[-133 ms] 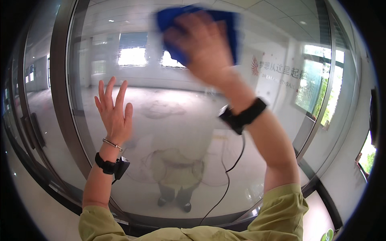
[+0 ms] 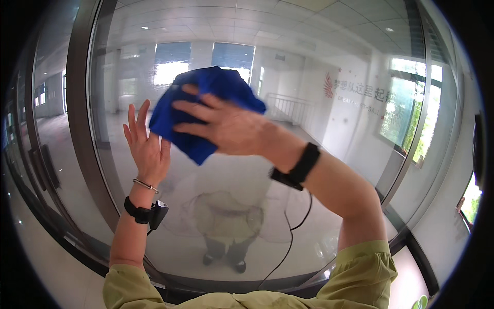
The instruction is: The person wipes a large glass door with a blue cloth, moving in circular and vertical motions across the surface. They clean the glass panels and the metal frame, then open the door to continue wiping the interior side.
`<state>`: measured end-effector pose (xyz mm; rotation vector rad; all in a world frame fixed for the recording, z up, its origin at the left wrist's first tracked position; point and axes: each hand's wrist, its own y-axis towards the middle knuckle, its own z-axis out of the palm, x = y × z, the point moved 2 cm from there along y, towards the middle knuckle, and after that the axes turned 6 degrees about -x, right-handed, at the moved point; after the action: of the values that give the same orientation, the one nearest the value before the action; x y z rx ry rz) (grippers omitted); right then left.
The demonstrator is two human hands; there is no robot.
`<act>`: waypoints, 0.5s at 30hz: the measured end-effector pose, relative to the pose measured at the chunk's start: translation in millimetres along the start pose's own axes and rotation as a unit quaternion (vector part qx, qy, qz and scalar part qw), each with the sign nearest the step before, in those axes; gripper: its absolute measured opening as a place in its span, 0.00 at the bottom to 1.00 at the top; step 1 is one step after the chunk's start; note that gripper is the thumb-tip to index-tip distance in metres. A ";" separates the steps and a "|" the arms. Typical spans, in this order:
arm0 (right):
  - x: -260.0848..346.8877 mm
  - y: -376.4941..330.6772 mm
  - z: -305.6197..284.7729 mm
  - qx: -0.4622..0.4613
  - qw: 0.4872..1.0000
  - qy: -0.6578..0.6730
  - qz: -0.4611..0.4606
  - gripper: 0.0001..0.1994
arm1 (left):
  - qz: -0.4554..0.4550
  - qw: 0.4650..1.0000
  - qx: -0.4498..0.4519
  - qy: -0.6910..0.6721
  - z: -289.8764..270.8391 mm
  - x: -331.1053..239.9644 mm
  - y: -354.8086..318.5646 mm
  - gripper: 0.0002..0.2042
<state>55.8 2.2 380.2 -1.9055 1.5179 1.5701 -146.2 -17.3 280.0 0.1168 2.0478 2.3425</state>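
A blue cloth [image 2: 206,85] lies spread against a large glass pane [image 2: 309,206]. My right hand [image 2: 231,123] presses it from the front with fingers splayed, and the cloth's lower corner hangs below the palm. Left of the cloth my left hand [image 2: 146,149] is raised, palm toward the glass and fingers apart, holding nothing. One of its fingertips comes right beside the cloth's edge and is partly covered by it. Whether the left palm touches the pane I cannot tell. Black straps with small devices circle both wrists, and a bracelet [image 2: 145,185] sits on the left one.
A dark metal frame [image 2: 82,103] bounds the pane on the left, with a dark door handle [image 2: 46,167] farther left. A black cable [image 2: 292,234] hangs from the right wrist device. Behind the glass is a room with windows and a railing [image 2: 288,107]; reflections overlay it.
My right hand has swept the blue cloth down and to the left across the glass, close to my left hand. The left hand has stayed almost still.
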 end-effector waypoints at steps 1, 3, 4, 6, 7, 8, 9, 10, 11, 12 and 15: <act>-16.0 -11.4 -3.2 0.017 0.999 0.020 0.040 0.26 | -0.002 1.000 0.009 0.004 -1.5 2.5 -1.4 0.21; -64.4 -39.5 -34.7 -0.075 0.982 -0.138 0.103 0.26 | -0.018 1.000 0.021 0.005 -10.4 0.6 2.3 0.21; -93.5 -67.9 -61.3 -0.120 0.957 -0.199 0.171 0.26 | -0.027 0.999 0.024 -0.001 -11.9 0.2 3.5 0.21; -137.7 -142.5 -131.7 -0.175 0.868 -0.337 0.319 0.27 | -0.025 0.999 0.015 -0.014 -9.7 -8.5 3.8 0.23; -157.9 -184.0 -157.4 -0.187 0.805 -0.388 0.408 0.27 | -0.021 1.000 0.012 -0.018 -8.0 -10.9 5.5 0.23; -182.5 -231.6 -187.1 -0.189 0.714 -0.477 0.476 0.33 | -0.022 0.999 0.001 -0.033 -4.2 -16.5 10.8 0.24; -187.8 -260.5 -195.0 -0.189 0.702 -0.428 0.538 0.39 | -0.021 0.999 0.004 -0.038 -1.9 -18.7 10.9 0.24; -174.9 -256.1 -182.3 -0.225 0.692 -0.403 0.555 0.37 | -0.019 0.999 0.010 -0.035 -2.7 -17.9 9.4 0.24; -158.3 -246.9 -161.6 -0.233 0.747 -0.362 0.507 0.36 | -0.015 0.999 0.012 -0.031 -2.8 -16.7 8.1 0.24; -132.2 -227.0 -136.2 -0.240 0.796 -0.319 0.455 0.36 | -0.011 0.999 0.013 -0.028 -4.0 -13.9 7.1 0.24; -14.6 -139.1 -45.4 -0.002 0.943 -0.211 0.258 0.29 | -0.013 1.000 0.024 -0.003 -11.1 2.9 1.2 0.24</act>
<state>196.2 37.4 354.3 -1.0979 1.8862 2.0188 -149.8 -28.3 279.9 0.0992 2.0897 2.2769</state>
